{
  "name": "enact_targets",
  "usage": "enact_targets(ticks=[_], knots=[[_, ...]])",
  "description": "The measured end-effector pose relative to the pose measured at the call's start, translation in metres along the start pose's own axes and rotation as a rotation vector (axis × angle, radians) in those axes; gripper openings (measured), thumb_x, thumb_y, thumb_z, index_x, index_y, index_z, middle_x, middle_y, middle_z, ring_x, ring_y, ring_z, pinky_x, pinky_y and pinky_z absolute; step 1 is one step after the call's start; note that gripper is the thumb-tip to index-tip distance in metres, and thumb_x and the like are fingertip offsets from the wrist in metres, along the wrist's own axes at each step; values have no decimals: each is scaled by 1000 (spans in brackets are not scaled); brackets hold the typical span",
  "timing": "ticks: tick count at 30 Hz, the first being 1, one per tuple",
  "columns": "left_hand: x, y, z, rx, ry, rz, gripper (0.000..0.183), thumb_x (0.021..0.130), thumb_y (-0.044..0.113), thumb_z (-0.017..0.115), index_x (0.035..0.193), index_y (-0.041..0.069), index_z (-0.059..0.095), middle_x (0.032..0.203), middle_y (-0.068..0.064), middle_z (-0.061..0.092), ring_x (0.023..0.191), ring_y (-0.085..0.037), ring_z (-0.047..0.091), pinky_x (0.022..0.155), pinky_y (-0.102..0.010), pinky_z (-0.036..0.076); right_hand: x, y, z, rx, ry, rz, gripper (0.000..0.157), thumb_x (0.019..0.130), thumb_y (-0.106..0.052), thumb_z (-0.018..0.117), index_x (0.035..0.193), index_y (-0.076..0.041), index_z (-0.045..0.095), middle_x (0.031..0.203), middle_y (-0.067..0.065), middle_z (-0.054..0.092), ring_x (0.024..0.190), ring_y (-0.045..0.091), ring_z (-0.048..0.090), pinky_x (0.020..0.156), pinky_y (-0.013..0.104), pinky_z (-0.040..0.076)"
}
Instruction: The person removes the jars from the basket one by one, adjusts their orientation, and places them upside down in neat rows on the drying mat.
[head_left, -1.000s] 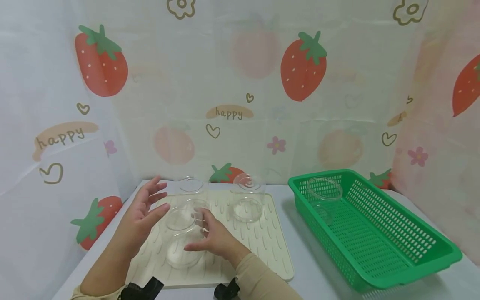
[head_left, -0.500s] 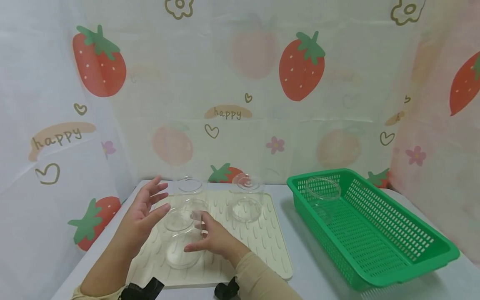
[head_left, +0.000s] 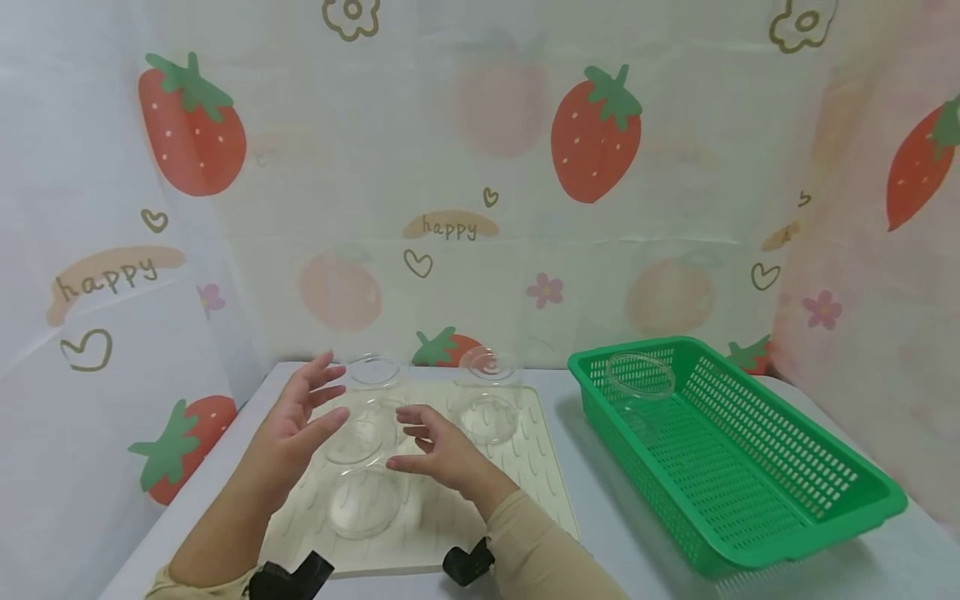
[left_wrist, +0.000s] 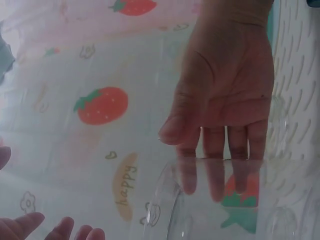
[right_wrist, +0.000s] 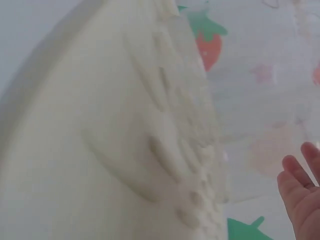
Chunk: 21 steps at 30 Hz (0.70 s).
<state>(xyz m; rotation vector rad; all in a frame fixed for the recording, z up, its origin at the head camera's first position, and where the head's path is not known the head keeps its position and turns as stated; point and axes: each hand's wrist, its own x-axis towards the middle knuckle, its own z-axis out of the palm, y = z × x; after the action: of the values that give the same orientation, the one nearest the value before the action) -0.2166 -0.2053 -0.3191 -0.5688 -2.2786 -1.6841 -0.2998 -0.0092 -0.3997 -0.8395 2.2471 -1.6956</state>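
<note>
Several clear plastic cups stand on a beige ribbed mat (head_left: 442, 542). The front cup (head_left: 363, 500) is upright, between my two hands. Behind it are a back-left cup (head_left: 375, 375) and a back-right cup (head_left: 489, 421). My left hand (head_left: 288, 421) is raised at the front cup's left, fingers spread and holding nothing; in the left wrist view its fingers overlap a clear cup (left_wrist: 210, 222). My right hand (head_left: 446, 454) hovers to the right of the front cup, fingers loosely bent, thumb apart from them, with nothing in its grasp.
To the right of the mat stands a green perforated plastic basket (head_left: 738, 467), with one clear cup (head_left: 640, 379) at its far left end. A strawberry-patterned cloth (head_left: 450, 125) hangs behind and at both sides of the white table (head_left: 600, 533).
My right hand has moved to the right and slightly up, away from the front cup's side. The left hand stays nearly in place. The head view has shifted a little.
</note>
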Motion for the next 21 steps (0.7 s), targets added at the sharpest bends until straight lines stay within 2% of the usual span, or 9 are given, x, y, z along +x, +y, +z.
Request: enact_targets(ticks=[5, 9, 12, 17, 21], knots=[[5, 2, 8, -21, -16, 6, 60, 94, 12, 48, 145, 12, 17, 139, -10, 29, 126, -29, 31, 88, -18, 39, -5, -13, -21, -23, 32, -36, 45, 82, -25, 69, 123, -19, 52, 123, -5, 54, 117, 17, 49, 100, 33, 37], [12, 3, 15, -38, -39, 7, 62, 93, 11, 49, 145, 12, 16, 140, -12, 29, 127, -31, 31, 95, -41, 38, -7, -25, -41, -28, 59, -81, 38, 85, -22, 65, 120, -12, 55, 119, 1, 57, 113, 19, 52, 96, 34, 42], [17, 4, 20, -48, -58, 10, 63, 93, 13, 50, 145, 12, 15, 141, -12, 28, 128, -32, 30, 97, -54, 32, -9, -35, -58, -34, 74, -110, 36, 86, -21, 64, 119, -10, 55, 118, 4, 58, 112, 20, 53, 93, 33, 44], [26, 6, 32, -57, -87, 21, 62, 93, 13, 51, 144, 12, 17, 141, -12, 28, 128, -32, 30, 98, -55, 31, -11, -49, -88, -57, 91, -145, 35, 87, -21, 63, 119, -8, 55, 115, 5, 58, 108, 19, 55, 90, 31, 46], [33, 10, 44, -75, -114, 31, 62, 92, 14, 51, 144, 13, 18, 141, -13, 28, 129, -33, 30, 99, -55, 31, -12, -59, -111, -83, 128, -174, 35, 88, -18, 61, 120, -6, 54, 115, 12, 59, 104, 20, 57, 88, 33, 47]])
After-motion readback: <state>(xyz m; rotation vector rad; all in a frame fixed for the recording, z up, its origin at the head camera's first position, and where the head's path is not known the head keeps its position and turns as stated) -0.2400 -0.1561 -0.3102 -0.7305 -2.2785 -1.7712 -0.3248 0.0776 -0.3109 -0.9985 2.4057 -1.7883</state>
